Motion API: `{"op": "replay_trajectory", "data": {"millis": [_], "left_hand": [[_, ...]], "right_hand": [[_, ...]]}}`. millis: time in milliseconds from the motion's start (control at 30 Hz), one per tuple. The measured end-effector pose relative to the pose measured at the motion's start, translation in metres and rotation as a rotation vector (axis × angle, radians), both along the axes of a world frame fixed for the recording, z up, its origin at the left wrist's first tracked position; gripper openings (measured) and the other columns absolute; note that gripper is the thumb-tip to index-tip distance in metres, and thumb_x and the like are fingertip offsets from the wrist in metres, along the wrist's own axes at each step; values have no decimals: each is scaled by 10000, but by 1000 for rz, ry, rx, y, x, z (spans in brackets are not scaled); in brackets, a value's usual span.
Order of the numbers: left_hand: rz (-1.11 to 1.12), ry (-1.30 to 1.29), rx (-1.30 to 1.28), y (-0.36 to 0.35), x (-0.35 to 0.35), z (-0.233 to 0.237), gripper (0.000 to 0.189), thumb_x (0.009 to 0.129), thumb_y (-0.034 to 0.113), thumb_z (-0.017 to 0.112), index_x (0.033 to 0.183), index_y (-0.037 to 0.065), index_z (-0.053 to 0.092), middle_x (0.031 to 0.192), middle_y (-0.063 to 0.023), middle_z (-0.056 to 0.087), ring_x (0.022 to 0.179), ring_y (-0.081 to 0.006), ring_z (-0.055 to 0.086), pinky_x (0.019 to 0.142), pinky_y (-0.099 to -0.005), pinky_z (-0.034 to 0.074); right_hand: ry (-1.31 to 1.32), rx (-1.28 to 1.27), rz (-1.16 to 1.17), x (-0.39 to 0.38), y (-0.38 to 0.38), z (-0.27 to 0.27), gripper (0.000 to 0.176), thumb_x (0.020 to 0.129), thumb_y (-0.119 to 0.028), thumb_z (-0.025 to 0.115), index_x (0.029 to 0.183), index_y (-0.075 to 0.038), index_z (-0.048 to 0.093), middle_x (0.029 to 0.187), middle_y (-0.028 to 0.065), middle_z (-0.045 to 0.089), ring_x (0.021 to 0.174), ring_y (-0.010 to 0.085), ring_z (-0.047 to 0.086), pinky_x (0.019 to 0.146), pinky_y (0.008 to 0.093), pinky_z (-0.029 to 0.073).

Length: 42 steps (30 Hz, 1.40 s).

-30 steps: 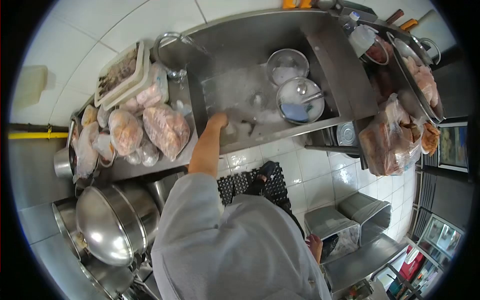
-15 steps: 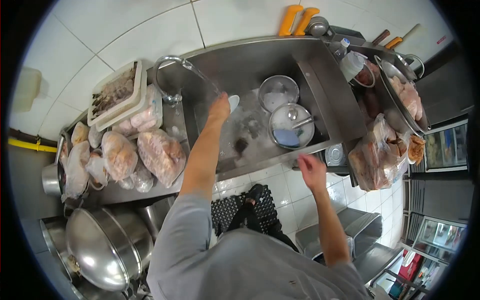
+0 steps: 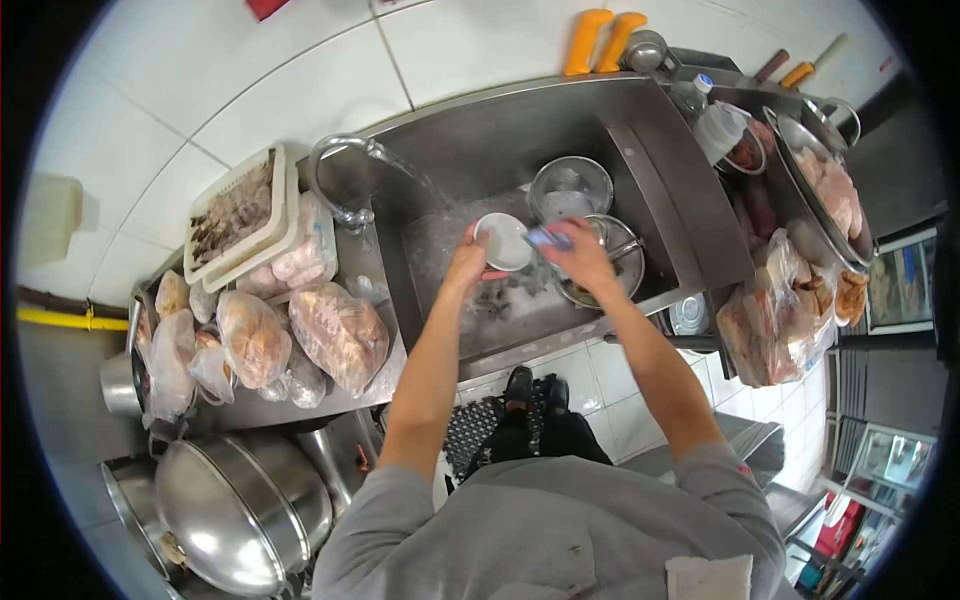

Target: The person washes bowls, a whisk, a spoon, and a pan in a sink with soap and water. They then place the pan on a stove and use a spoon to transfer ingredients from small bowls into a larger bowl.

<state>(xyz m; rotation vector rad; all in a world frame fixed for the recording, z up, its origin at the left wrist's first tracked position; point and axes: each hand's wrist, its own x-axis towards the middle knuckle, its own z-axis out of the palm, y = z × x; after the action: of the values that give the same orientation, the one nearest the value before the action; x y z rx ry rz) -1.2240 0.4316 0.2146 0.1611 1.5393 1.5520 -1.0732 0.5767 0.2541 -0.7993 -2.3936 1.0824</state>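
My left hand (image 3: 467,262) grips a small white bowl (image 3: 503,243) by its side, its hollow facing up, over the middle of the steel sink (image 3: 480,120). Just right of the bowl, my right hand (image 3: 583,256) is closed on a blue sponge (image 3: 546,238), slightly blurred, close to the bowl's rim. Water runs from the curved tap (image 3: 342,148) at the sink's left, clear of the bowl. Two round metal bowls stand in the right of the sink: a far one (image 3: 571,178) and a near one (image 3: 627,268), partly hidden by my right hand.
Left of the sink are bagged meat (image 3: 340,335) and a white tray (image 3: 235,215) of seafood-like pieces. On the right lie a plastic bag of food (image 3: 775,320) and a metal pan of pale meat (image 3: 832,190). Two orange handles (image 3: 588,42) stand behind the sink.
My left hand has brought the white bowl away from the tap stream, rightward and nearer. My right hand has come in over the sink and taken the blue sponge from the near metal bowl.
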Motion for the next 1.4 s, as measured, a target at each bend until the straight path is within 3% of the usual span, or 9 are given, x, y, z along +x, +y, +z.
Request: {"op": "replay_trajectory", "data": {"millis": [433,667,767,800,900,1000,1100,1267,1400], "left_hand": [[341,358,-343,1,-28,3,411,991,351,341,1190,40,522,843,-145,622,594,-239,646,422,-350,561],[286,655,-425,32,-16,42,452,982,363,366,1200,9,544,950,-223,630,703,-287,676,411,-337,554],[232,1152,-494,21,-47,-9,450,983,357,369,1207,12,552,992,-245,631,810,-336,672,549,-386,555],[188,891,-537,29,-35,31,452,984,356,371,1183,0,566,984,-254,633,944,-382,629,764,-447,496],[107,623,-594,34,-24,47,448,984,366,370,1134,3,586,904,-236,648,870,-379,644,751,-444,494],[211,1205,-372,33,-45,-30,448,984,379,372,1063,4,606,781,-204,644,636,-319,660,527,-397,525],[96,720,-554,34,-31,50,452,982,384,373,1007,5,618,750,-187,643,527,-267,637,399,-355,492],[92,1071,-404,40,-36,3,428,974,381,396,1084,30,616,773,-200,651,596,-312,652,453,-372,521],[93,706,-463,40,-30,65,408,978,353,389,1095,28,605,896,-217,648,668,-328,657,473,-392,521]], "right_hand": [[305,188,465,-110,-42,-64,142,669,-103,695,805,-135,719,1098,55,540,1030,311,464,826,447,395],[303,19,-104,-135,-30,-55,67,679,-101,674,721,-149,692,1031,43,538,1018,321,459,836,461,364],[264,82,147,-113,-41,-63,64,669,-115,687,713,-161,694,1038,44,543,1028,318,459,827,446,371],[266,115,214,-100,-36,-57,68,658,-120,694,707,-167,696,1041,46,546,1035,312,459,816,435,374],[135,214,199,-95,10,-60,68,656,-120,690,710,-159,699,1039,32,538,1057,305,450,839,438,369],[330,257,200,-109,-1,-49,76,671,-124,672,731,-153,707,1044,44,531,1061,298,439,820,436,369],[272,216,385,-77,-4,-58,84,684,-120,664,750,-148,706,1049,57,527,1057,299,439,845,439,360],[362,264,286,-98,4,-35,104,695,-91,644,766,-137,705,1029,54,520,1058,300,440,879,444,356],[-56,271,485,-45,12,-34,171,687,-127,671,842,-161,735,1133,66,530,1149,307,419,963,463,323]]}}
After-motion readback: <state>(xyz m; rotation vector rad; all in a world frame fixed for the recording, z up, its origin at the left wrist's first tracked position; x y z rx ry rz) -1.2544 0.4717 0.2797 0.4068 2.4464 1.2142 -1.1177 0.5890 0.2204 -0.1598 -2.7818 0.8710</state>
